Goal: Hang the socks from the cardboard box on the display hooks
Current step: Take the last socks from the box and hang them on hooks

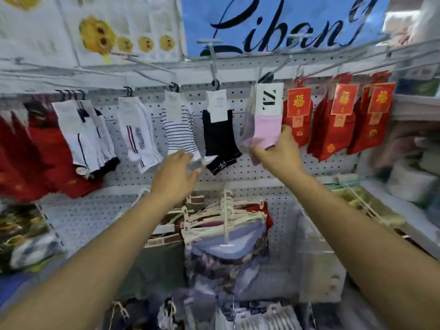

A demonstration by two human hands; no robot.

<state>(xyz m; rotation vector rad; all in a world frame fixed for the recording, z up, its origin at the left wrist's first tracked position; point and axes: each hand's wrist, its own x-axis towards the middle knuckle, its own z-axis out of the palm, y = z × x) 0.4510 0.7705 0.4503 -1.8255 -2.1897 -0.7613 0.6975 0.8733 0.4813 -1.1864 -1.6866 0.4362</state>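
Pink socks point(267, 125) with a white and black label hang from a display hook point(273, 70) at upper centre-right. My right hand point(278, 151) grips their lower end. My left hand point(177, 172) is raised with fingers spread just below the striped socks point(178, 132) and beside the black socks point(220, 136); something pale and blurred lies at its fingertips, and I cannot tell whether it is held. The cardboard box is not in view.
White socks point(135, 129) and red socks point(47, 151) hang to the left, red packaged socks point(333, 120) to the right, all on a white pegboard point(250, 172). Below hang garments on white hangers point(221, 217). A blue sign point(285, 22) is overhead. Shelves point(404, 186) stand at right.
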